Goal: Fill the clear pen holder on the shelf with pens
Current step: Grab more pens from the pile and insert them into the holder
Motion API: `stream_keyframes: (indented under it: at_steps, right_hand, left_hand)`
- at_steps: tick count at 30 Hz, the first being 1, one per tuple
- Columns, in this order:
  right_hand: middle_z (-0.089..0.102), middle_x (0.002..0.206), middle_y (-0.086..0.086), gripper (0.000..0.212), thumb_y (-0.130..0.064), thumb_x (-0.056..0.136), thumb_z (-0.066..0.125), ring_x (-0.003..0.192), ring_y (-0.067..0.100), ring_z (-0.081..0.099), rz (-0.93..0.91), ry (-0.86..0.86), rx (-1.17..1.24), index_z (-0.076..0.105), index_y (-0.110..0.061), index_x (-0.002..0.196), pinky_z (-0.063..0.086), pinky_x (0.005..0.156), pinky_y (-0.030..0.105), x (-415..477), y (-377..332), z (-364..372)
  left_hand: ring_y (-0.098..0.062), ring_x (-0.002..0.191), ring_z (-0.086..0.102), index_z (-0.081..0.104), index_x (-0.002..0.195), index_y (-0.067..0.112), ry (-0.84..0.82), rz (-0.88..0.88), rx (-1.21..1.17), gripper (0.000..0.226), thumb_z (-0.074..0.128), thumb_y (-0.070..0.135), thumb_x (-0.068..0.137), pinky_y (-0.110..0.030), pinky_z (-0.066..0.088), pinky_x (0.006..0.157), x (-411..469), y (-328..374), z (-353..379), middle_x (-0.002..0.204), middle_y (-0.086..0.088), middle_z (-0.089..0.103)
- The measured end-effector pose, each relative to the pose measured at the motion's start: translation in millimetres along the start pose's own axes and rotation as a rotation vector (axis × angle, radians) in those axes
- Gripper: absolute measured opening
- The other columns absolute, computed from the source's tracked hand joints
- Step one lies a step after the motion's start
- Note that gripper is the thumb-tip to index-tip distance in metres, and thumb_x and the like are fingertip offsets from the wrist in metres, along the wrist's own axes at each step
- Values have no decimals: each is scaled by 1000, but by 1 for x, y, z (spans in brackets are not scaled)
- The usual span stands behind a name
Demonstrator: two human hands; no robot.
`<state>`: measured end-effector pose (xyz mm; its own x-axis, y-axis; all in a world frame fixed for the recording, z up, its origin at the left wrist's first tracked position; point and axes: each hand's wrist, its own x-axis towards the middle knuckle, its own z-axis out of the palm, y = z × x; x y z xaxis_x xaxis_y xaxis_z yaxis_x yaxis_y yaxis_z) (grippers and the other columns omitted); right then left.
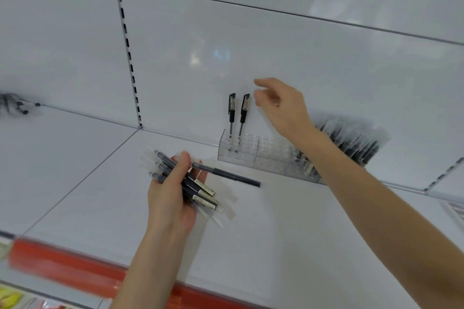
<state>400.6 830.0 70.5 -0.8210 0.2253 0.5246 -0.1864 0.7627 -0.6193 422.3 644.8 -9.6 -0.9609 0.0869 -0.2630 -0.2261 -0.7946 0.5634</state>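
A clear pen holder (256,155) stands on the white shelf (276,233) against the back wall. Two black capped pens (237,113) stand upright in its left end. My left hand (173,195) is shut on a bundle of black pens in clear sleeves (195,188), held in front of the holder; one pen (226,174) sticks out to the right. My right hand (278,105) hovers above the holder, just right of the two standing pens, fingers loosely curled and apart, with nothing visible in it.
More sleeved pens (351,138) lean in the holder's right end behind my right forearm. A red price rail (65,268) runs along the shelf's front edge. A slotted upright (128,50) divides the back wall. Dark pens (15,105) lie at far left.
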Motion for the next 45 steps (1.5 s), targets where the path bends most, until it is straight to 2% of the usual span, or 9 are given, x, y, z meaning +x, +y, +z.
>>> stream_keyframes:
  at_steps: [3, 6, 10, 16, 22, 26, 30, 36, 45]
  right_hand:
    - [71, 82, 2, 24, -30, 90, 53, 77, 13, 67, 151, -201, 67, 65, -9, 88, 54, 79, 29, -36, -13, -21]
    - [73, 81, 0, 24, -34, 87, 56, 68, 7, 67, 300, -507, 150, 67, -13, 87, 54, 68, 21, -68, -19, -33]
    - [73, 78, 0, 12, -20, 84, 63, 65, 6, 66, 301, -547, 206, 69, -12, 90, 50, 58, 16, -86, -18, -35]
    - [68, 79, -6, 12, -9, 83, 65, 73, 14, 70, 328, -628, 204, 65, -11, 95, 57, 65, 23, -98, -13, -35]
    - [64, 85, 13, 20, 7, 83, 55, 67, 22, 70, 455, -121, 458, 46, -9, 92, 59, 65, 31, -86, -4, -57]
    - [69, 83, 7, 6, -12, 88, 55, 84, 23, 67, 369, 112, 295, 51, -9, 86, 57, 77, 32, -55, 7, -83]
    - [61, 78, -4, 10, -22, 84, 62, 78, 15, 60, 223, 194, 1, 55, -19, 77, 53, 83, 36, -29, 21, -90]
    - [51, 78, -4, 47, -9, 82, 60, 67, 5, 55, 140, 181, -133, 39, -14, 124, 41, 62, 8, -24, 39, -80]
    - [64, 96, 2, 25, -25, 93, 45, 95, 21, 56, 71, 57, -437, 58, -8, 106, 46, 84, 38, -32, 55, -76]
  left_hand:
    - [-11, 70, 65, 55, 81, 12, -12, 14, -37, 9, 61, 7, 86, -24, 58, 63, -1, -1, 6, 72, 2, 62]
    - [-12, 73, 64, 55, 84, 12, -50, 12, 2, 8, 60, 7, 86, -24, 58, 65, -3, -7, 12, 80, -3, 61]
    - [-10, 64, 67, 56, 79, 11, -182, 23, 116, 9, 57, 6, 86, -25, 57, 63, -10, -18, 21, 70, -1, 68]
    - [-16, 82, 70, 61, 87, 11, -322, 1, 246, 4, 59, 11, 83, -30, 58, 70, -17, -27, 26, 85, -6, 72]
    - [-9, 63, 67, 60, 85, 14, -238, -46, 272, 2, 60, 16, 86, -24, 57, 60, -17, -30, 24, 66, 3, 66]
    - [-8, 52, 55, 58, 83, 11, -219, -95, 313, 10, 60, 20, 88, -24, 56, 56, -17, -34, 23, 62, 2, 54]
    - [-10, 53, 55, 58, 82, 9, -206, -164, 286, 10, 57, 14, 90, -26, 56, 54, -18, -37, 26, 63, -2, 53]
    - [-11, 56, 61, 60, 87, 10, -230, -164, 293, 5, 56, 9, 89, -34, 60, 64, -16, -38, 24, 58, 0, 59]
    - [-14, 67, 69, 63, 84, 5, -262, -153, 314, 6, 58, 8, 86, -29, 59, 62, -15, -39, 25, 66, -2, 70]
